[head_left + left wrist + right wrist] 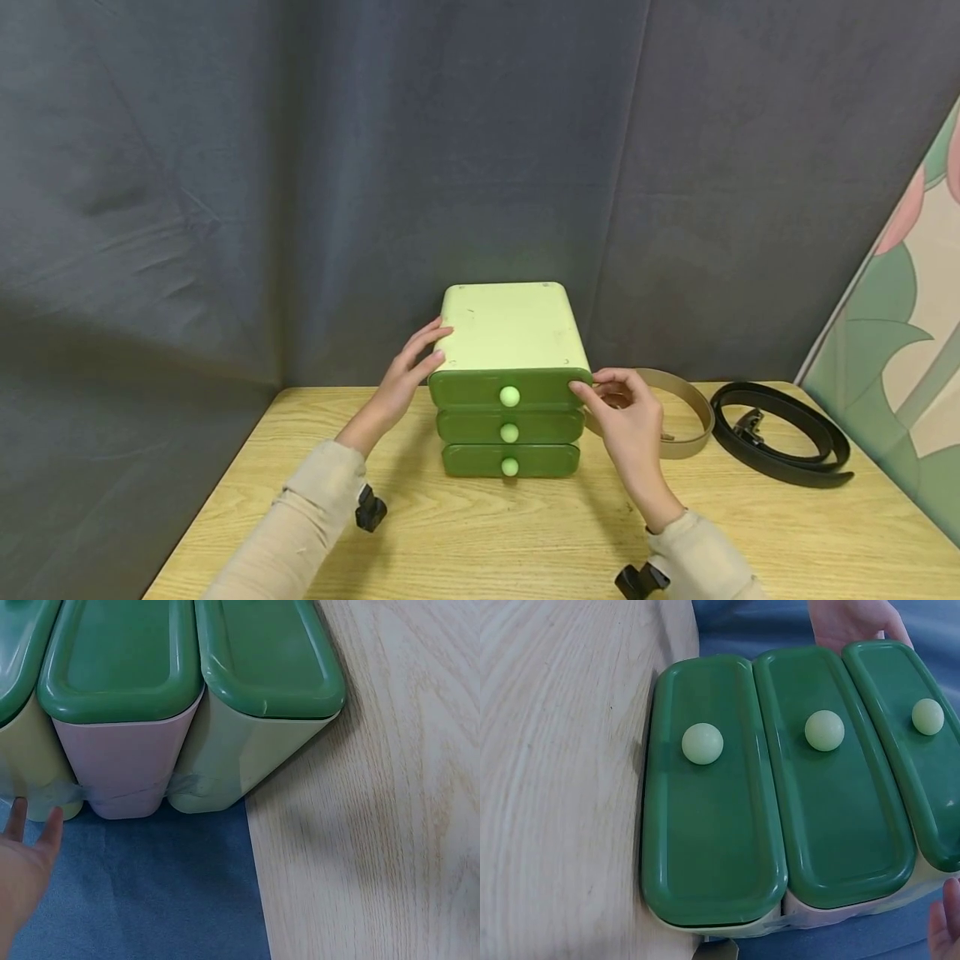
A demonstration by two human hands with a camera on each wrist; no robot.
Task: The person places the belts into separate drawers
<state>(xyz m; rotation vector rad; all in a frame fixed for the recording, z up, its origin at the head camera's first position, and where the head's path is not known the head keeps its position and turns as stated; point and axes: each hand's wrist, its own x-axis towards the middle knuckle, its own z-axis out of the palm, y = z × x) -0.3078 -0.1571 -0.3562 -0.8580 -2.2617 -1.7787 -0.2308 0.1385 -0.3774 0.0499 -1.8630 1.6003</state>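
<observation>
A small drawer cabinet (510, 325) stands on the table with three green drawers stacked, each bearing a pale round knob (510, 397). All three fronts sit flush. My left hand (401, 379) rests along its upper left side, fingers extended, fingertips at the edge of the pale top. At the upper right front corner is my right hand (630, 412), its thumb by the top drawer's front and its other fingers bent beside the wall. In the left wrist view, clear tape (131, 793) crosses the yellow, pink and pale green sidewalls.
A coiled beige belt (701, 408) lies right of the cabinet, partly hidden behind my right hand. Farther right is a coiled black belt (825, 471) with a metal buckle (748, 425). A dark curtain (480, 167) hangs behind the wooden table (480, 533); a floral panel (900, 350) borders its right.
</observation>
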